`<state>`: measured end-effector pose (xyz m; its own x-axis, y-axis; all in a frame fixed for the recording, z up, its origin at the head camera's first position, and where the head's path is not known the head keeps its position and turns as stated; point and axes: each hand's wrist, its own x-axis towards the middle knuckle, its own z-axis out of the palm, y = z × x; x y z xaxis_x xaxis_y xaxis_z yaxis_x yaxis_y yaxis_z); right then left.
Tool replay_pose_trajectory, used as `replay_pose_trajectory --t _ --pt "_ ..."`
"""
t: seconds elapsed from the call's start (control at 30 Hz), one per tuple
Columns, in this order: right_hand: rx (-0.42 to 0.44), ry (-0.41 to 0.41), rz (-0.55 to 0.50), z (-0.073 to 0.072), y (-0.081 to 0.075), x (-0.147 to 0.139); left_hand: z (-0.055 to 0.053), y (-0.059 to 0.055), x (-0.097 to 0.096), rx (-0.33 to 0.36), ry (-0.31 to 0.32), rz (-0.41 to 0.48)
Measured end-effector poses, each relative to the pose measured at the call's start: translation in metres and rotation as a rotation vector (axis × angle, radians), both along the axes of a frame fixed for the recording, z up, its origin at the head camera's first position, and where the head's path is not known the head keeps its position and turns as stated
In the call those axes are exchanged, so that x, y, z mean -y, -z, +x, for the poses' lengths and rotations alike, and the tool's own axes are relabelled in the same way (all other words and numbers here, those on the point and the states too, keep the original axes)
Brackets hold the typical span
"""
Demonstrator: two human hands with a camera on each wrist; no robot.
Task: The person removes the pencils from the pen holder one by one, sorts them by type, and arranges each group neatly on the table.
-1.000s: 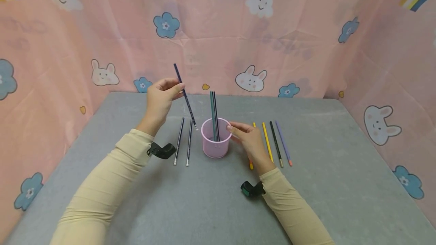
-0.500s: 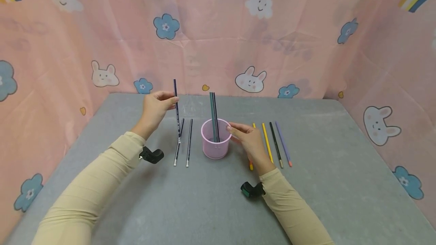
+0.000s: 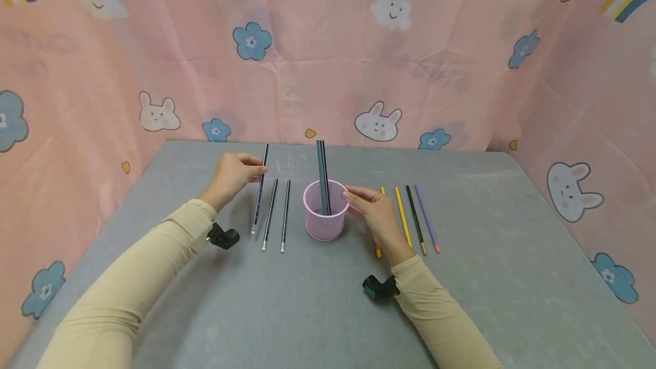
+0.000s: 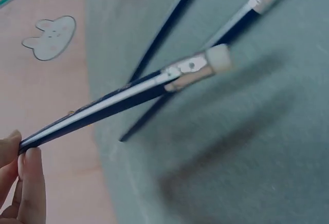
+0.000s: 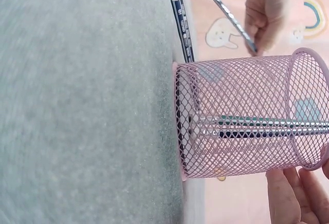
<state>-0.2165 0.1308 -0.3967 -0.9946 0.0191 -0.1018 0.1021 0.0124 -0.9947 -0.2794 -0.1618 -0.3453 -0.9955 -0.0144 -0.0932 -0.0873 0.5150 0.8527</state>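
Observation:
Between thumb and fingers my left hand point(image 3: 233, 175) pinches a dark blue pencil point(image 3: 259, 195) near its upper end. Its white eraser point(image 4: 220, 58) points down toward me, and in the left wrist view a shadow lies apart from it on the table. Two similar pencils, one point(image 3: 269, 216) beside the other point(image 3: 285, 218), lie just right of it. A pink mesh pencil cup point(image 3: 325, 228) stands upright in the middle, with a few green and dark pencils point(image 3: 323, 169) leaning in it. My right hand point(image 3: 379, 215) holds the cup at its right rim.
Right of the cup lie a yellow pencil point(image 3: 402, 218), a black pencil point(image 3: 415, 218) and a purple pencil point(image 3: 427, 218). Another yellow-orange pencil point(image 3: 378, 251) is partly hidden by the right hand. A pink printed cloth point(image 3: 307, 84) rises behind the grey table point(image 3: 318, 312).
My left hand has moved left and down, carrying the pencil from beside the cup to the left of the two lying pencils. The right hand and cup have stayed still.

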Motion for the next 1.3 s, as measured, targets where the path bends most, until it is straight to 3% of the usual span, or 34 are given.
replay_pose_trajectory --t 0.2,0.57,0.73,1.1,1.3 --pt "0.007 -0.002 0.002 0.001 0.000 0.000 -0.004 0.013 0.004 0.064 0.020 -0.055" --pt "0.007 -0.005 -0.005 0.000 -0.001 0.000 -0.008 0.025 0.008 0.152 -0.001 -0.127" --pt "0.008 -0.001 -0.006 0.001 -0.001 0.000 -0.008 0.032 0.008 0.192 -0.005 -0.104" --pt "0.010 -0.011 -0.009 0.001 0.001 0.000 -0.008 0.043 0.009 0.208 -0.005 -0.052" --pt "0.003 -0.011 -0.010 0.000 0.000 0.000 -0.009 0.047 0.010 0.202 -0.008 -0.072"
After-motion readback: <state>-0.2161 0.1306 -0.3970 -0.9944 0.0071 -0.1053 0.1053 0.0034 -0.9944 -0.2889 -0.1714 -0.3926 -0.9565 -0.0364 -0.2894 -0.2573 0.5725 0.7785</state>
